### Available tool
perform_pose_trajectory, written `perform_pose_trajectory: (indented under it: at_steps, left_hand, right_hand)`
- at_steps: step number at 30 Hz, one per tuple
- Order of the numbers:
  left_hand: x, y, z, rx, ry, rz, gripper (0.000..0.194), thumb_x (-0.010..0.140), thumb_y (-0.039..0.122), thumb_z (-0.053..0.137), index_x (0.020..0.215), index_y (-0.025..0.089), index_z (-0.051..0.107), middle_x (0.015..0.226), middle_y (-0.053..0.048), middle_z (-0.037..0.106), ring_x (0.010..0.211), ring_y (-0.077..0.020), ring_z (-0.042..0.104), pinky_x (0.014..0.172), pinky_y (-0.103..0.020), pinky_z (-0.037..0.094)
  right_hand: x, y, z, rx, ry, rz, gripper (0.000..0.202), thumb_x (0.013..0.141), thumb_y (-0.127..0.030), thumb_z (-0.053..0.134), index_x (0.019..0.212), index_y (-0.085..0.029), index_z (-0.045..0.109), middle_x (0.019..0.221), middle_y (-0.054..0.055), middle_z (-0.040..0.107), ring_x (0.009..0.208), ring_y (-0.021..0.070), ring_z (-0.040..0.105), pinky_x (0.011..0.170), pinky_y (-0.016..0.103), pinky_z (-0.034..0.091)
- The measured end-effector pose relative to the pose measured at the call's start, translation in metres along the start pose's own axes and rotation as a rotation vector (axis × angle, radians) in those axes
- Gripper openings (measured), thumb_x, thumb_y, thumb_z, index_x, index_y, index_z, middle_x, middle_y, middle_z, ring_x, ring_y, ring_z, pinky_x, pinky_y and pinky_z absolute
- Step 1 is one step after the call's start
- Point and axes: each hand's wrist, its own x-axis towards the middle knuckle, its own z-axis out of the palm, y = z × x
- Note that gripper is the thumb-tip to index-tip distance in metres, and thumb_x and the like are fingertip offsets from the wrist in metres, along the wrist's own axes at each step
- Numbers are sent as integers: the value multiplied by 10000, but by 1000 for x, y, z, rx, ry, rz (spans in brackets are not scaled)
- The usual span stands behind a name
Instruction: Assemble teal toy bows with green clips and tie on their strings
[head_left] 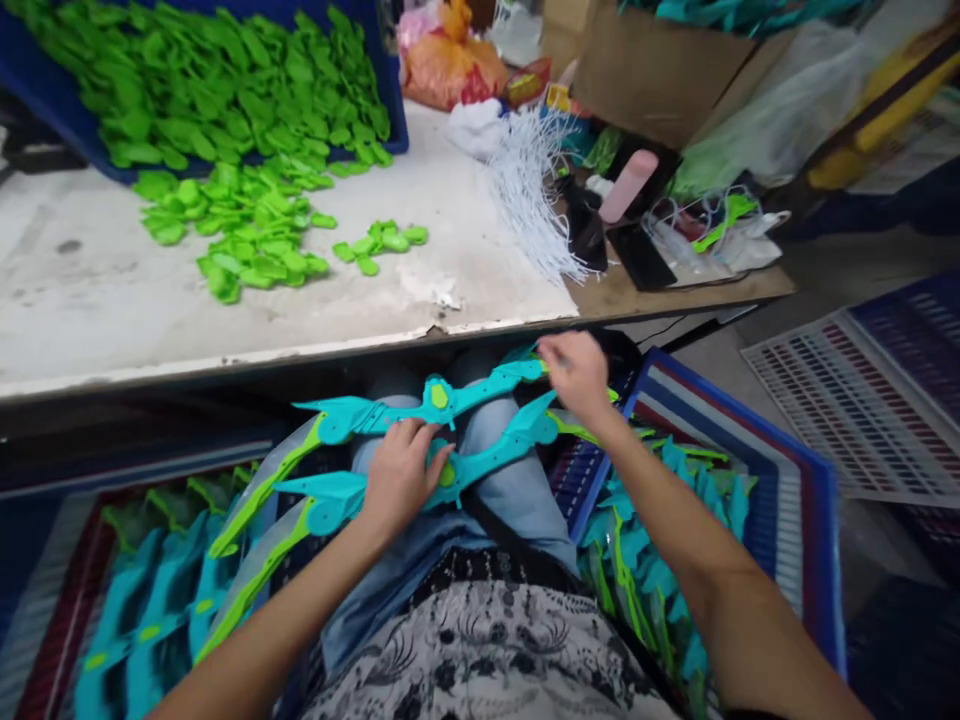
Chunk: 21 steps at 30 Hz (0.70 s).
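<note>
Two teal-and-lime plastic toy bows lie across my lap: a far toy bow (480, 393) and a near toy bow (491, 455). My left hand (401, 470) is closed over the near bow just left of its middle, its fingertips reaching the far bow's edge. My right hand (579, 375) is at the right end of the far bow with its fingers pinched together. What the pinch holds is too small and partly hidden to make out. Each bow has a lime oval piece (439, 396) at its centre. Their clear and lime left limbs curve down toward my left forearm.
Ahead is a white worktop (360, 320) with loose lime pieces (255, 225), a blue bin (400, 120) of more pieces, and a bundle of white strings (532, 190). A black phone (641, 257) lies to its right. Blue crates (825, 520) of toy bows flank my legs.
</note>
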Motion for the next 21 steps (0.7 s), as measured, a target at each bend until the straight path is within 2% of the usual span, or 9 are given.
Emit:
perform_pose_trajectory:
  at_steps: [1, 2, 4, 7, 10, 12, 15, 17, 21]
  left_hand:
    - [4, 7, 3, 37, 58, 46, 413, 888, 442, 451, 1150, 171, 620, 1266, -161, 553, 1207, -327, 472, 986, -450, 389]
    - [9, 13, 7, 71, 82, 77, 432, 871, 451, 482, 1187, 184, 609, 1359, -158, 483, 1289, -354, 384, 1034, -498, 336]
    - [17, 24, 17, 135, 64, 79, 508, 837, 464, 533, 1280, 217, 553, 1476, -141, 349, 1371, -407, 228, 1055, -606, 249]
    - [23, 29, 28, 205, 19, 9, 553, 849, 419, 505, 1370, 239, 462, 1517, -103, 286, 1384, -437, 165, 1027, -698, 191]
    - [19, 24, 29, 234, 13, -53, 542, 857, 353, 462, 1389, 250, 439, 1513, -55, 306, 1364, -441, 210, 1026, -713, 176]
    - [15, 19, 25, 244, 0, -76, 539, 851, 331, 457, 1386, 265, 443, 1509, -40, 316, 1337, -439, 265, 1017, -718, 185]
    - [13, 12, 20, 267, -27, -94, 535, 850, 316, 449, 1384, 278, 444, 1506, -30, 320, 1298, -425, 329, 1011, -712, 200]
    - [14, 10, 18, 281, -37, -98, 534, 852, 315, 445, 1385, 283, 441, 1508, -19, 316, 1286, -418, 345, 1015, -700, 208]
    - [16, 10, 17, 295, -46, -80, 525, 867, 338, 429, 1388, 272, 439, 1513, -12, 303, 1283, -419, 344, 1006, -695, 226]
  right_hand:
    - [23, 17, -8, -88, 65, 76, 319, 916, -301, 419, 948, -159, 704, 941, 112, 679, 924, 256, 563, 851, 392, 417]
    - [45, 32, -14, -165, 73, 127, 317, 902, -284, 423, 944, -153, 708, 940, 119, 677, 925, 260, 564, 849, 387, 418]
    - [84, 53, -19, -275, -36, 177, 301, 870, -280, 459, 944, -143, 716, 967, 134, 680, 941, 269, 575, 846, 374, 426]
    - [120, 61, -12, -403, -232, 227, 302, 839, -246, 488, 974, -94, 712, 1019, 192, 676, 955, 288, 605, 827, 367, 445]
    - [134, 57, -7, -499, -309, 229, 320, 821, -150, 474, 1023, -35, 694, 1025, 251, 665, 960, 300, 627, 829, 369, 454]
    - [139, 59, -11, -507, -329, 207, 309, 811, -134, 487, 1012, -33, 699, 989, 245, 676, 948, 297, 637, 819, 357, 464]
    - [146, 71, -22, -407, -355, 221, 224, 774, -177, 567, 898, -90, 732, 858, 147, 710, 870, 246, 651, 764, 301, 479]
    - [150, 80, -30, -285, -397, 268, 158, 731, -198, 623, 803, -118, 738, 707, 74, 696, 741, 189, 643, 685, 253, 477]
    - [146, 93, -42, -4, -528, 389, 78, 668, -193, 690, 654, -119, 712, 470, -1, 583, 470, 100, 515, 498, 212, 408]
